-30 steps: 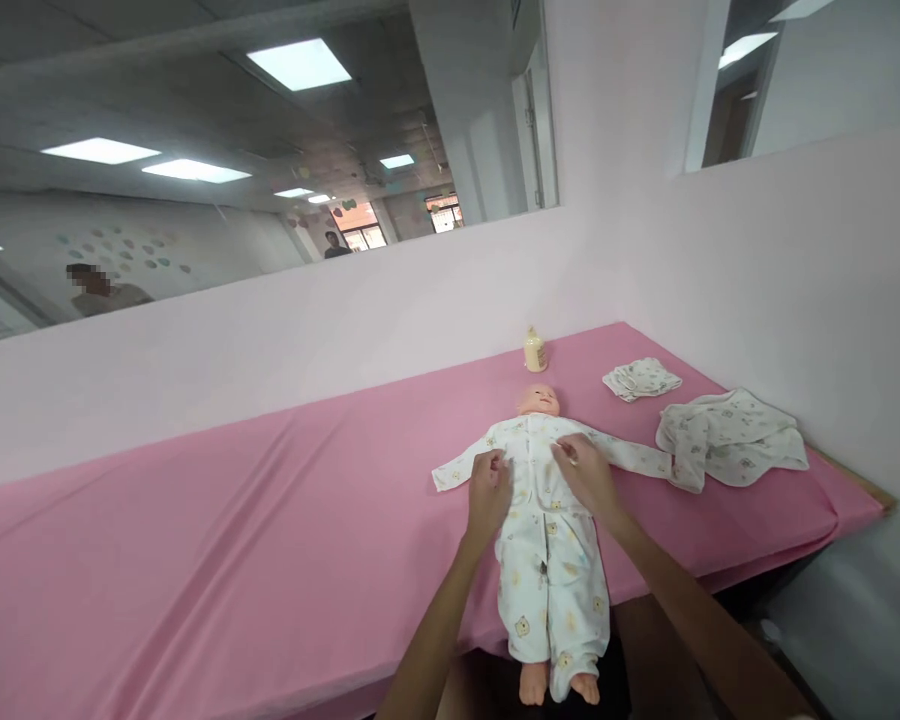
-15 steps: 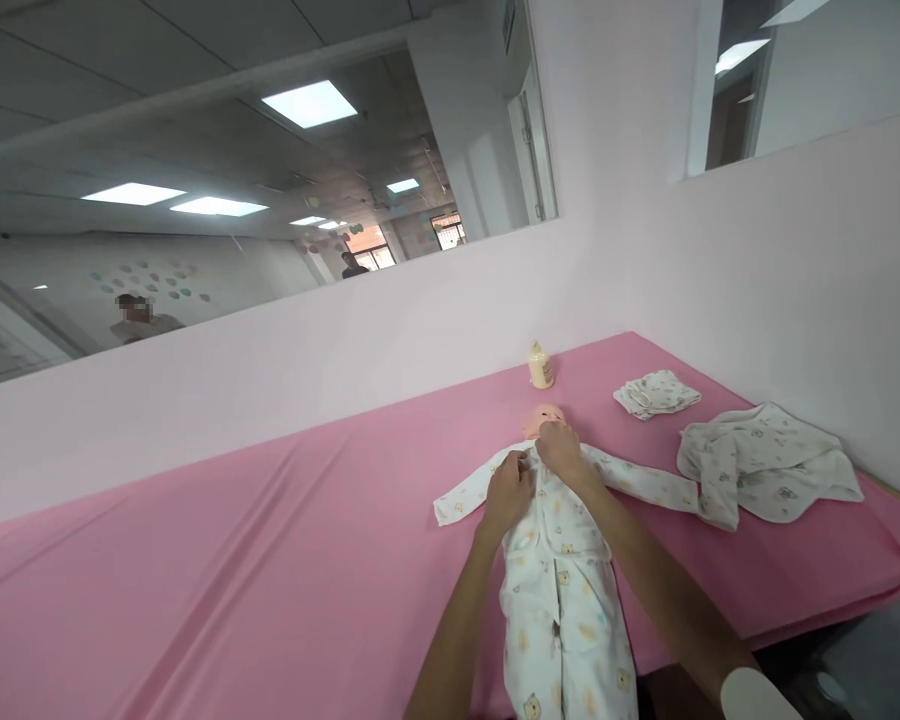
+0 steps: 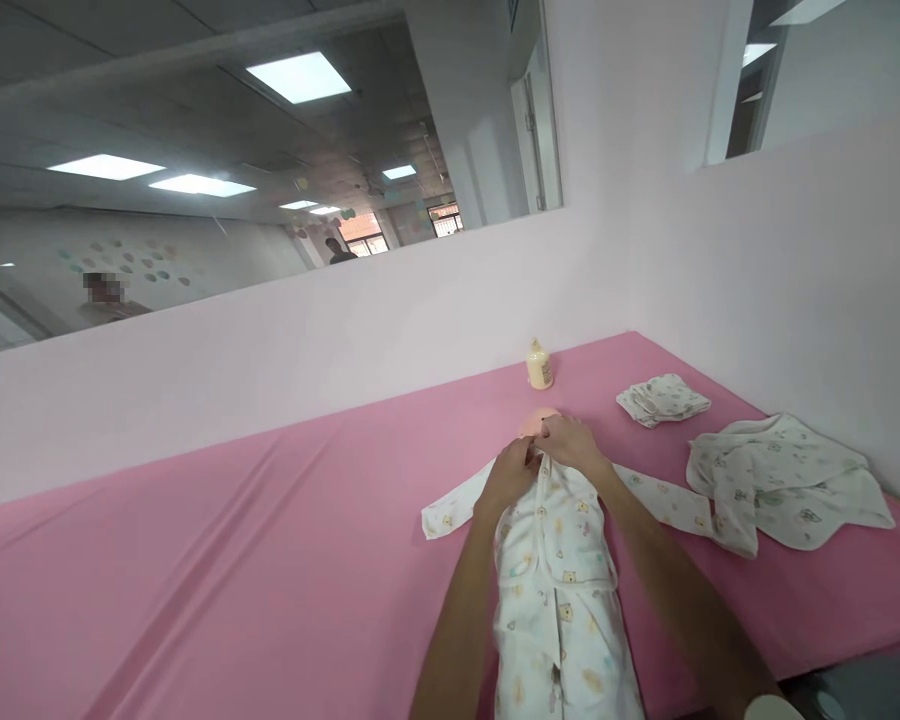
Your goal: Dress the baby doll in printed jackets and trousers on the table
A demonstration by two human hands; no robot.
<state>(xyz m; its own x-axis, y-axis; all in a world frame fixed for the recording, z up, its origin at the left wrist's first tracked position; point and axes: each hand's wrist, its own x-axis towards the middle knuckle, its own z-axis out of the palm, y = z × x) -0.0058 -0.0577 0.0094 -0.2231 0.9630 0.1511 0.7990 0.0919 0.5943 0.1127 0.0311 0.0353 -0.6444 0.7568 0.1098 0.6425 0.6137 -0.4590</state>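
Note:
A baby doll lies on its back, head toward the wall and largely covered by my fingers. It wears a white printed baby jacket, sleeves spread to both sides, and matching trousers. At the neck, my left hand is closed with its fingertips pinching the jacket's collar. My right hand meets it there, fingers bent and pressed together on the collar just below the doll's face. The exact spot between the fingertips is hidden.
The doll lies on a pink-covered table against a white wall. A cream pump bottle stands beyond the head. To the right are a folded printed cloth and a loose printed garment, touching the sleeve cuff. Two people appear in the wall mirror.
My left hand has moved up toward the collar, closer to my right hand. The right hand has shifted slightly right and lies flatter across the neck. The view has tilted a little.

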